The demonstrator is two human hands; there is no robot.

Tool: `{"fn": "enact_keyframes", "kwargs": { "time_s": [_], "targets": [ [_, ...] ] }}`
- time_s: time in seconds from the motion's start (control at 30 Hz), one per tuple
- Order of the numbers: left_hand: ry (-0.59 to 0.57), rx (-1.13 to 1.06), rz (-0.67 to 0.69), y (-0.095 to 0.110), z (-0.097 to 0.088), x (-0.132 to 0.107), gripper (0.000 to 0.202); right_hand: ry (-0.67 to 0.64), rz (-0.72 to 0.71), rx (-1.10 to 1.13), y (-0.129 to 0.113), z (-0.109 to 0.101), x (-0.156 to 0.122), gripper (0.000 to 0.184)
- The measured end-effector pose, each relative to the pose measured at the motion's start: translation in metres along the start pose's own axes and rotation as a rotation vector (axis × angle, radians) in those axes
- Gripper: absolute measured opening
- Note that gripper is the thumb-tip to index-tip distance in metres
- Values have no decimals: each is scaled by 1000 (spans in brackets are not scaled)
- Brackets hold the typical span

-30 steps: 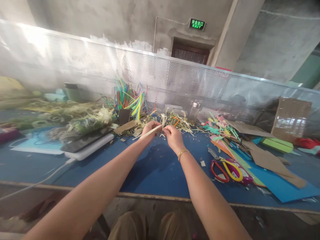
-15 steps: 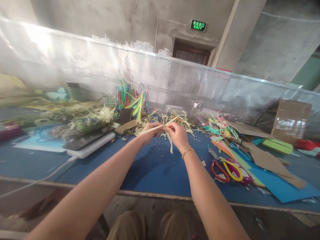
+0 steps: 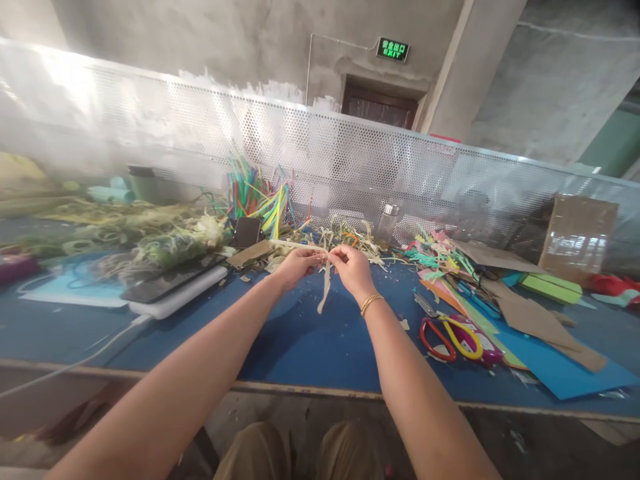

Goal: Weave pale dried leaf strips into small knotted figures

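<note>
Our left hand [image 3: 296, 262] and right hand [image 3: 353, 265] sit close together over the middle of the tabletop [image 3: 310, 343]. Both pinch the same pale strip [image 3: 325, 293], a flat, fibrous, straw-coloured ribbon. Its loose end hangs limp between our hands and curls down almost to the matte blue surface. A thin gold bracelet [image 3: 369, 304] circles our right wrist.

Beyond our hands lies a tangle of dry, pale shavings [image 3: 350, 239], and glossy coloured straws [image 3: 255, 197] fan upward against the perforated metal screen [image 3: 400, 167]. To the right lie red and yellow-handled scissors [image 3: 453, 337] and flat brown cardboard pieces [image 3: 535, 317].

Half a second ago the dangling end hung under our right hand. Now it drops between the two hands and hangs lower. The stiff part that slanted toward us from our left hand now points away to the far left.
</note>
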State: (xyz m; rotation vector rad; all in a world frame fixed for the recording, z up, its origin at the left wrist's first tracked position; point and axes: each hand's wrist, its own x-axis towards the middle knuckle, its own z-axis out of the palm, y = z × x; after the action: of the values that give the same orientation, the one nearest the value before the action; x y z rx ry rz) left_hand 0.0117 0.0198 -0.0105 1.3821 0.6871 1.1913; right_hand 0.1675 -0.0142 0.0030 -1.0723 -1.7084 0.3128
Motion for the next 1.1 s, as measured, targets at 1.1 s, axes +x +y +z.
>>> {"fn": "enact_keyframes", "kwargs": {
  "time_s": [1.1],
  "targets": [
    [10, -152, 133, -8, 10, 0, 25, 93, 47, 135, 1, 10, 0, 10]
  ]
}}
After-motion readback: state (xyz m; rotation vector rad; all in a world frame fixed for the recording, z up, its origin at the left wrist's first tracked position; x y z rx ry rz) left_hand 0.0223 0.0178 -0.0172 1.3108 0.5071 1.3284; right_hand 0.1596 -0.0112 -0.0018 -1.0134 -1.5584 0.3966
